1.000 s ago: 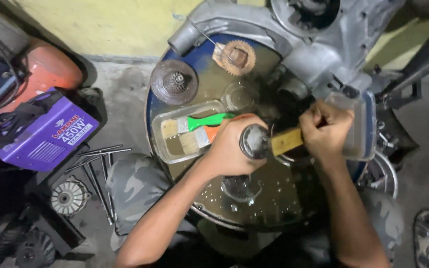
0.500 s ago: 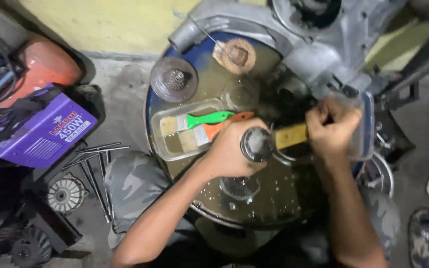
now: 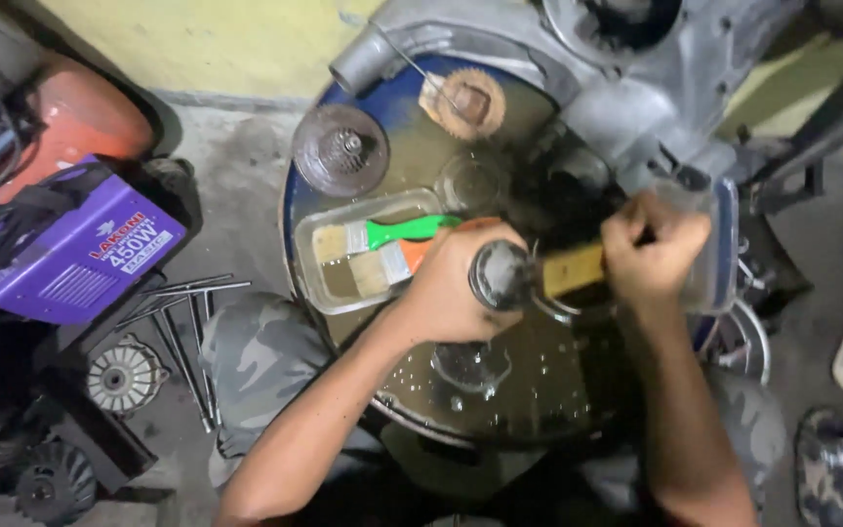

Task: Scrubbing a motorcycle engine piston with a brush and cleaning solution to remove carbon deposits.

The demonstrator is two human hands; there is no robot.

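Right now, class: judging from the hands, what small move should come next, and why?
Probably another short brush stroke across the round metal part. The left hand grips that part over the wet drum top, and the right hand holds a yellow-handled brush against it. The part looks dark and grimy.

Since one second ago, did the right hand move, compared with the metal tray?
Yes, slightly. The right hand, gripping the yellow-handled brush, has shifted up and a little left, closer to the grey engine casing, while the metal tray stays put.
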